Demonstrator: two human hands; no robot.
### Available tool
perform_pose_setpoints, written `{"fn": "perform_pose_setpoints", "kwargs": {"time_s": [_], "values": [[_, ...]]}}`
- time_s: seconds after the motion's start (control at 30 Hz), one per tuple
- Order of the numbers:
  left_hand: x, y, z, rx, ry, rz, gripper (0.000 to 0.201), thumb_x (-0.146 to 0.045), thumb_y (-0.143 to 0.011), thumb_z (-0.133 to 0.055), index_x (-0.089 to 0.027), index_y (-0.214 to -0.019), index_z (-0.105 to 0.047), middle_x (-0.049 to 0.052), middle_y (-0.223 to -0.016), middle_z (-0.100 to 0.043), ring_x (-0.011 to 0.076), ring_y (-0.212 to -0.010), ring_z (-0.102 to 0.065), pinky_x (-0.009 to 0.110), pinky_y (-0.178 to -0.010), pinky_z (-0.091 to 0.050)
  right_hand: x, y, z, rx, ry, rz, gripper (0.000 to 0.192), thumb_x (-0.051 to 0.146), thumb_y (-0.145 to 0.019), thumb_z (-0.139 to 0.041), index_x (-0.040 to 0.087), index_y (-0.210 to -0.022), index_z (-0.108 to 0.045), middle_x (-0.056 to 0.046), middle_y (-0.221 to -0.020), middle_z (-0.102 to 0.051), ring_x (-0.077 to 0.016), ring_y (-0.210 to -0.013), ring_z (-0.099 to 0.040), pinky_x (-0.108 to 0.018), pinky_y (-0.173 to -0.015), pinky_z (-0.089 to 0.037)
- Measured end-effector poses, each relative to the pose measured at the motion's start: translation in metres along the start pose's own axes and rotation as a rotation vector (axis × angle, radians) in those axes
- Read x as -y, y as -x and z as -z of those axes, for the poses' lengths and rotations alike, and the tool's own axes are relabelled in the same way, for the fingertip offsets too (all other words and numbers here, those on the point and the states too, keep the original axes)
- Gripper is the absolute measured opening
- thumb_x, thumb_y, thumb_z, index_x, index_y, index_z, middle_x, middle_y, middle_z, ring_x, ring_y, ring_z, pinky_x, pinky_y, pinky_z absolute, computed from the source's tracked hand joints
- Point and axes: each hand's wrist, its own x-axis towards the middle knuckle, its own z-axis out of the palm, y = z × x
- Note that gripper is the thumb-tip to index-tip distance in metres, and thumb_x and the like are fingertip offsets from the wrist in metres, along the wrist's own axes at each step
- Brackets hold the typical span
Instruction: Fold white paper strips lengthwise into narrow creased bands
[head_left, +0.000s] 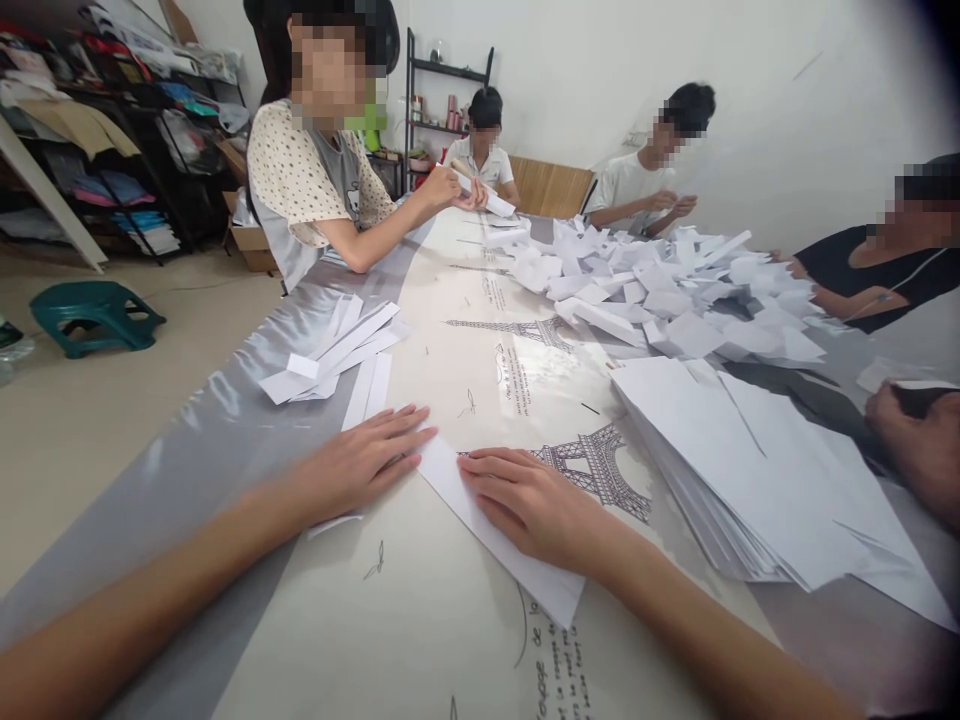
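Observation:
A folded white sheet of paper [499,525] lies slantwise on the tablecloth in front of me. The fingers of my left hand [367,465] are stretched out flat, their tips at the sheet's far left end. Across its right edge rests my right hand [536,500], palm down, fingers extended close together. Both hands press from above and grasp nothing. White paper strips [367,390] lie just beyond my left hand, and a corner of paper [335,524] shows under its wrist. What is beneath the left palm is hidden.
A stack of white sheets [742,460] stands right of my right arm. Behind it spreads a heap of folded papers [660,280]. More strips [337,350] lie at the left. Several people sit around the table; one person's hand [915,440] is at the right. A green stool [96,315] stands on the floor.

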Motion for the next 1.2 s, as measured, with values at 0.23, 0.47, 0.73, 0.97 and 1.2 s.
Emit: {"fn": "perform_pose_setpoints", "kwargs": {"time_s": [0.23,0.47,0.73,0.97,1.2], "values": [[0.000,0.000,-0.005,-0.038,-0.083,0.078,0.057,-0.049,-0.108,-0.036,-0.017,-0.155,-0.043,0.009,-0.161,-0.041,0.0237,-0.149,-0.038,0.043,-0.126,-0.027,-0.003,0.001,0.001,0.010,-0.012,0.001,0.033,0.016,-0.104,-0.048,0.017,-0.131,-0.067,-0.006,-0.135,-0.069,-0.0221,-0.130,-0.061,-0.045,-0.109,-0.053],[-0.001,0.002,-0.007,0.059,-0.130,0.118,0.058,-0.049,-0.110,-0.024,-0.022,-0.162,-0.026,0.004,-0.167,-0.028,0.0234,-0.155,-0.025,0.052,-0.128,-0.013,-0.005,0.004,0.013,0.031,-0.059,0.036,0.026,0.019,-0.104,-0.052,0.017,-0.113,-0.076,-0.002,-0.118,-0.077,-0.0192,-0.117,-0.070,-0.037,-0.108,-0.054],[0.000,0.003,-0.008,-0.015,-0.169,0.121,0.056,-0.049,-0.110,-0.023,-0.024,-0.158,-0.036,0.007,-0.168,-0.026,0.0304,-0.156,-0.021,0.057,-0.124,-0.019,-0.006,0.006,0.018,0.070,-0.105,0.035,0.025,0.018,-0.103,-0.054,0.019,-0.114,-0.076,0.000,-0.116,-0.078,-0.0178,-0.116,-0.070,-0.038,-0.111,-0.051],[-0.001,0.002,-0.006,-0.033,-0.184,0.111,0.054,-0.048,-0.110,-0.024,-0.024,-0.155,-0.041,0.010,-0.159,-0.045,0.0306,-0.148,-0.037,0.061,-0.123,-0.018,-0.006,0.007,0.033,0.135,-0.181,0.006,0.029,0.013,-0.100,-0.057,0.026,-0.119,-0.074,0.000,-0.124,-0.075,-0.0222,-0.123,-0.066,-0.045,-0.108,-0.055],[0.006,0.002,-0.005,0.020,-0.139,0.202,0.062,-0.052,-0.109,-0.022,-0.019,-0.161,-0.029,0.010,-0.165,-0.033,0.0320,-0.154,-0.027,0.063,-0.123,-0.016,-0.022,0.011,0.021,0.118,-0.271,-0.041,0.042,0.015,-0.100,-0.059,0.029,-0.139,-0.062,0.001,-0.142,-0.064,-0.0226,-0.147,-0.043,-0.049,-0.117,-0.045]]}}
